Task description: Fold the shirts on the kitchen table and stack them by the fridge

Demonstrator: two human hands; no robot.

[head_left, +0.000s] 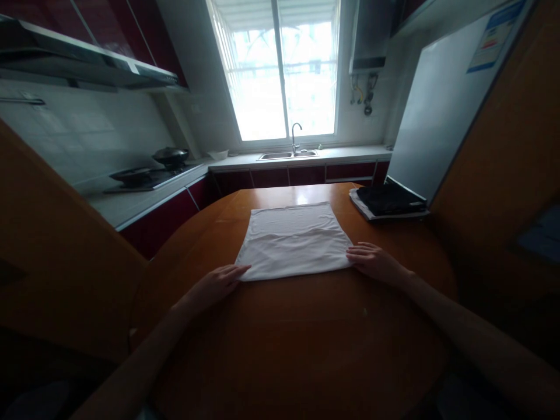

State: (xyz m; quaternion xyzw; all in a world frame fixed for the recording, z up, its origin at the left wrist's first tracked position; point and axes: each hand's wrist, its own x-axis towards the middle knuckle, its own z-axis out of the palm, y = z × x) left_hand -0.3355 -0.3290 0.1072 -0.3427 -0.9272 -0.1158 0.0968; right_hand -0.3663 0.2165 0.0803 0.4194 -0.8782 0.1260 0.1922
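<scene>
A white folded cloth [294, 245], perhaps a garment, is spread on the round wooden table [297, 344] in front of me. A crease runs across its middle, and its near edge is wider than its far edge. At its near left corner lies my left hand [221, 281], fingers stretched out with the tips on the fabric. My right hand [376, 262] rests at the near right corner, its fingers extended and slightly apart over the edge. Both thumbs are mostly hidden beneath the hands, and the cloth lies flat under the fingertips.
A stack of folded dark and light clothes [389, 201] sits at the table's far right, beside a white refrigerator [446, 99]. Beyond the table runs a counter with a sink [289, 155] under the window. Pans [170, 156] stand on the stove at left.
</scene>
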